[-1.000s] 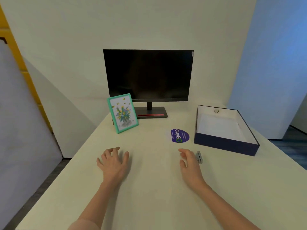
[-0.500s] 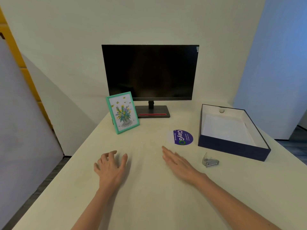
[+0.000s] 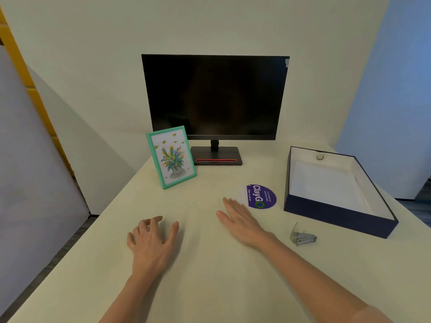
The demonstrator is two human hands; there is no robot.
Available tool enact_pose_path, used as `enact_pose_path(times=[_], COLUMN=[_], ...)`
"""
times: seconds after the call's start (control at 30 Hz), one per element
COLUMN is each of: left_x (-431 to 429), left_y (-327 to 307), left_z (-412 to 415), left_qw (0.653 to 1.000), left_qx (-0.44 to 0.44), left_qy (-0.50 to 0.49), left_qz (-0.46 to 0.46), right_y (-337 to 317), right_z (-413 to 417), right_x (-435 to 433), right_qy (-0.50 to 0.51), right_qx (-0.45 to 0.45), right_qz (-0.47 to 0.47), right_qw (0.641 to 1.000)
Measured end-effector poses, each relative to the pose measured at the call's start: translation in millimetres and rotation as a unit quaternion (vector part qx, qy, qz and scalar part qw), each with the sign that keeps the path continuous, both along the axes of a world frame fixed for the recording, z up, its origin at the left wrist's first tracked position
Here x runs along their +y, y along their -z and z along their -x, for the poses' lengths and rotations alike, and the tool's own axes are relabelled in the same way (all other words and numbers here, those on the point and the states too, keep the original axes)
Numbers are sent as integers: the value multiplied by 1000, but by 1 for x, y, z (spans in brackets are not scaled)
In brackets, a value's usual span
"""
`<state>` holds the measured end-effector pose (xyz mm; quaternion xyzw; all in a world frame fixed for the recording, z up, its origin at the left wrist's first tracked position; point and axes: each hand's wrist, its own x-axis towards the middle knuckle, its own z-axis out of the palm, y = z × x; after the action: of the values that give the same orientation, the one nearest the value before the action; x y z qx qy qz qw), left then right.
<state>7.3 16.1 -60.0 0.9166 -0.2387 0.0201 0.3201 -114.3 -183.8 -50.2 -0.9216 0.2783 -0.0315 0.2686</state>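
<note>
My left hand (image 3: 152, 241) lies palm down on the cream table (image 3: 210, 287), fingers spread and relaxed, holding nothing. My right hand (image 3: 241, 220) is flat over the table with straight fingers pointing away and to the left, empty. Its fingertips lie just left of a round purple ClayGo sticker (image 3: 261, 197). A small metal clip (image 3: 302, 236) lies on the table to the right of my right wrist, apart from it.
A dark monitor (image 3: 214, 96) on a stand sits at the back. A green picture frame (image 3: 171, 157) with a flower print leans at its left. An open navy box (image 3: 338, 217) with a white inside stands at the right. Table edges fall away left and right.
My right hand has moved left and forward, away from the metal clip it was beside, which now lies uncovered. The left hand has hardly moved. The camera has come closer.
</note>
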Motion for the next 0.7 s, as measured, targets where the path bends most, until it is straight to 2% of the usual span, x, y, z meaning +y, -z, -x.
enact_pose_path(times=[0.07,0.13,0.23,0.33,0.5,0.6,0.7], left_x=[-2,-11,-51,-106,-176,-200,-215], left_y=[-4,-9,-23,-37,-30,-17,-14], left_z=[1,-2,-15,-34,-60,-69,-69], left_qw=[1000,999,991,974,963,946,932], left_qx=[19,23,4,33,58,35,-1], left_qy=[-3,18,130,220,236,254,273], left_qz=[14,23,34,38,-113,-197,-236], right_y=[-1,-3,-2,0,4,6,8], right_z=[10,19,28,29,28,29,29], right_x=[9,9,5,4,-1,-2,-4], right_qy=[-13,14,103,125,147,146,142], right_qx=[-29,-90,-180,-215,-263,-271,-268], right_qz=[-63,-111,-98,-119,-173,-186,-187], right_qw=[998,990,973,961,938,933,934])
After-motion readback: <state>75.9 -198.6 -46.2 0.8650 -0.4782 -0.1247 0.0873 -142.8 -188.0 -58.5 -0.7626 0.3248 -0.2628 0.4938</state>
